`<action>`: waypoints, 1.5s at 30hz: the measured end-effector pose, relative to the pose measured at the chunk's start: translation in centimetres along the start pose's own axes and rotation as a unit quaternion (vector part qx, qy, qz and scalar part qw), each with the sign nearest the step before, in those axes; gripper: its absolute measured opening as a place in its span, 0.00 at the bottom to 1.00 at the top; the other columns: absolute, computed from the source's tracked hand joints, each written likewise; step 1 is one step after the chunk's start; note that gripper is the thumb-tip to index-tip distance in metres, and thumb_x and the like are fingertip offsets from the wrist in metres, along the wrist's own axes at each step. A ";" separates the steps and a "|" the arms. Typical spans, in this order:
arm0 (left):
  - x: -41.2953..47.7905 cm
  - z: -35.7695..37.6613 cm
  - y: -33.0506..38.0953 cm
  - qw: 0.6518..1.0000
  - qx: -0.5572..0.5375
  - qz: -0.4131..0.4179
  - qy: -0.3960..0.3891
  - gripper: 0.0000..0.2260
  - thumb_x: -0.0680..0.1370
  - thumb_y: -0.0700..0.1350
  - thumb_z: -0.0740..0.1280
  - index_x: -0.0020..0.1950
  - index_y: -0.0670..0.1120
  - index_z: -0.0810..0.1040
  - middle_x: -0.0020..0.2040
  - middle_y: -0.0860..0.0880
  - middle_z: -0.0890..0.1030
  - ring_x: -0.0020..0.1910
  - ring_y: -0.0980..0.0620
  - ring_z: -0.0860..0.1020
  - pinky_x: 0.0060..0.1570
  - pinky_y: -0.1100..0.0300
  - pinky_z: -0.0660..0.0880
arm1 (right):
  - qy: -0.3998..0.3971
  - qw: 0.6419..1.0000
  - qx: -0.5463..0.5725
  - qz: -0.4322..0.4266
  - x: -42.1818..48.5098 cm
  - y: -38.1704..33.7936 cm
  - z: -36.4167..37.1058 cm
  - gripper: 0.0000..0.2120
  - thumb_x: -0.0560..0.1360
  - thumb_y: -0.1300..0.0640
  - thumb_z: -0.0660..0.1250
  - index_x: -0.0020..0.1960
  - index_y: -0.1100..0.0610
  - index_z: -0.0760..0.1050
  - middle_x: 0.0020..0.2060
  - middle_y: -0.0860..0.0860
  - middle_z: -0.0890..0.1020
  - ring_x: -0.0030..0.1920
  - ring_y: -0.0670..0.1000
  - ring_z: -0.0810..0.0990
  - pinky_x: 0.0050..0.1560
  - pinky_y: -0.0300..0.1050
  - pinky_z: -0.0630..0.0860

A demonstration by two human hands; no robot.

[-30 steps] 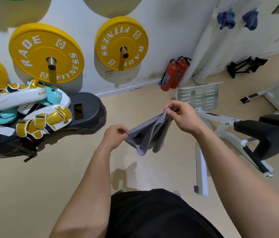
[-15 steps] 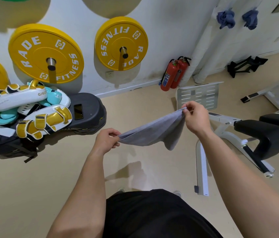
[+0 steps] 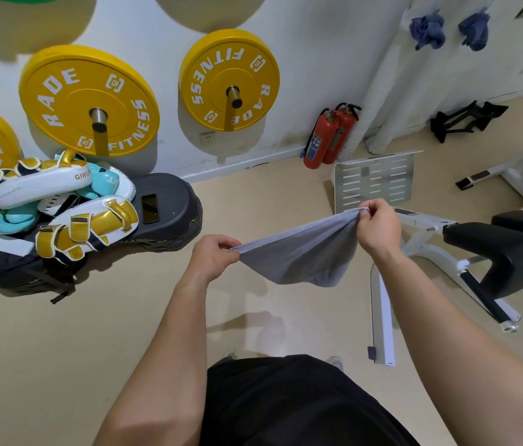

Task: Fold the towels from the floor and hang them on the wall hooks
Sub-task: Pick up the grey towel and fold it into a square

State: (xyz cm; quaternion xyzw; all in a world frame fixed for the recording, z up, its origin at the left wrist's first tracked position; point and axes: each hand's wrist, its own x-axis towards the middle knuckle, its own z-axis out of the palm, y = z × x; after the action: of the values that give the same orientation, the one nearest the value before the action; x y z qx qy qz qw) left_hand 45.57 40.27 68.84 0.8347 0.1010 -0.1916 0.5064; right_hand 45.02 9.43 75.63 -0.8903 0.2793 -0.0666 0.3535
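Looking down through the head camera, I see the small grey cloth towel [image 3: 302, 252] held in the air in front of my body, above the beige floor [image 3: 61, 333] and clear of it. My left hand [image 3: 213, 255] pinches one top corner with its fingers curled round the hem. My right hand [image 3: 379, 230] pinches the opposite corner, a little higher and further from me. The stitched top edge runs nearly straight between the two grips, and the rest of the cloth sags below in a loose, rounded fold.

Two bunched blue towels [image 3: 427, 29] hang side by side high on the white wall at upper right, well apart from my hands; I cannot make out what they hang from.

Two round yellow weight plates [image 3: 89, 98] sit on pegs on the wall. Below them a heap of white-and-gold boxing pads [image 3: 57, 214] lies on a black rounded platform [image 3: 163, 217]. A pair of red fire extinguishers [image 3: 324, 138] stands against the wall. A white slotted metal plate [image 3: 376, 178] stands just beyond my right hand, beside a black padded bench [image 3: 504, 249] on a white frame.
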 end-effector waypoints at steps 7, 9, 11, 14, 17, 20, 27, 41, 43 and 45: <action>0.5 1.0 0.0 0.995 0.061 0.054 0.062 0.03 0.77 0.41 0.69 0.48 0.47 0.81 0.42 0.53 0.80 0.43 0.52 0.77 0.39 0.65 0.68 | 0.016 0.999 -0.047 0.010 0.0 0.7 0.1 0.08 0.83 0.58 0.56 0.55 0.55 0.74 0.49 0.51 0.77 0.49 0.53 0.74 0.47 0.47 0.70; 0.4 1.1 0.9 0.989 0.061 0.089 0.096 0.05 0.80 0.43 0.64 0.51 0.46 0.79 0.47 0.52 0.79 0.48 0.51 0.75 0.46 0.61 0.67 | 0.003 0.997 -0.064 0.033 -0.1 1.4 0.3 0.08 0.82 0.58 0.56 0.54 0.56 0.74 0.47 0.52 0.77 0.48 0.55 0.74 0.47 0.46 0.68; 0.4 1.1 2.3 0.985 0.041 0.114 0.121 0.05 0.81 0.45 0.61 0.52 0.46 0.76 0.50 0.51 0.78 0.51 0.50 0.74 0.50 0.58 0.67 | -0.045 0.993 -0.088 0.067 -0.3 2.4 0.6 0.09 0.81 0.60 0.57 0.49 0.59 0.75 0.43 0.55 0.77 0.46 0.58 0.74 0.46 0.46 0.68; 0.4 0.8 4.7 0.979 0.009 0.149 0.137 0.05 0.82 0.46 0.60 0.53 0.46 0.74 0.49 0.50 0.78 0.49 0.49 0.74 0.49 0.56 0.69 | -0.099 0.985 -0.069 0.122 -1.2 4.2 1.5 0.12 0.77 0.67 0.59 0.36 0.63 0.73 0.34 0.56 0.74 0.40 0.57 0.72 0.42 0.44 0.67; 0.3 0.6 5.5 0.970 0.008 0.160 0.182 0.05 0.82 0.47 0.63 0.53 0.47 0.74 0.48 0.51 0.79 0.47 0.50 0.75 0.47 0.56 0.70 | -0.068 0.987 -0.005 0.144 -1.9 4.8 2.1 0.09 0.77 0.65 0.59 0.42 0.65 0.75 0.37 0.57 0.75 0.41 0.55 0.71 0.43 0.47 0.70; 0.3 0.7 4.3 0.965 0.005 0.114 0.236 0.05 0.81 0.48 0.66 0.52 0.48 0.75 0.47 0.52 0.79 0.47 0.49 0.76 0.45 0.56 0.71 | 0.000 0.992 0.073 0.100 -1.9 3.4 1.8 0.07 0.82 0.58 0.56 0.52 0.59 0.73 0.46 0.55 0.77 0.47 0.56 0.74 0.48 0.46 0.70; 0.1 2.0 4.3 0.951 -0.169 -0.034 0.257 0.09 0.77 0.50 0.71 0.49 0.46 0.79 0.42 0.51 0.81 0.46 0.48 0.80 0.49 0.55 0.77 | 0.025 0.979 0.174 0.101 -2.7 0.2 1.6 0.04 0.78 0.58 0.65 0.46 0.55 0.77 0.40 0.53 0.81 0.44 0.52 0.78 0.47 0.42 0.71; -3.0 6.7 7.5 0.982 -0.172 0.056 0.050 0.04 0.75 0.48 0.74 0.41 0.56 0.83 0.40 0.57 0.85 0.40 0.59 0.83 0.45 0.63 0.78 | -0.078 0.941 0.318 0.085 -8.1 -3.7 6.4 0.03 0.73 0.58 0.75 0.41 0.52 0.83 0.38 0.51 0.86 0.42 0.52 0.84 0.50 0.57 0.83; -3.2 6.6 7.7 0.979 -0.180 0.070 0.057 0.04 0.75 0.46 0.73 0.42 0.55 0.84 0.40 0.56 0.85 0.38 0.61 0.82 0.41 0.68 0.77 | -0.073 0.942 0.317 0.084 -8.2 -3.8 6.5 0.04 0.73 0.57 0.75 0.39 0.51 0.83 0.39 0.50 0.86 0.44 0.52 0.85 0.51 0.58 0.82; -3.3 6.5 7.8 0.978 -0.183 0.073 0.073 0.02 0.75 0.45 0.73 0.44 0.53 0.85 0.40 0.56 0.86 0.38 0.61 0.82 0.40 0.69 0.77 | -0.069 0.945 0.311 0.076 -8.3 -4.0 6.6 0.05 0.72 0.56 0.75 0.38 0.50 0.83 0.39 0.48 0.86 0.44 0.52 0.85 0.52 0.59 0.82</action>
State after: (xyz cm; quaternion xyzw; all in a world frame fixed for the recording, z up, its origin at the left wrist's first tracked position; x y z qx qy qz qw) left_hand 43.95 30.93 73.83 0.7448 0.1093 -0.0710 0.6544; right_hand 41.97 20.22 74.04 -0.7146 0.2867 -0.0614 0.6352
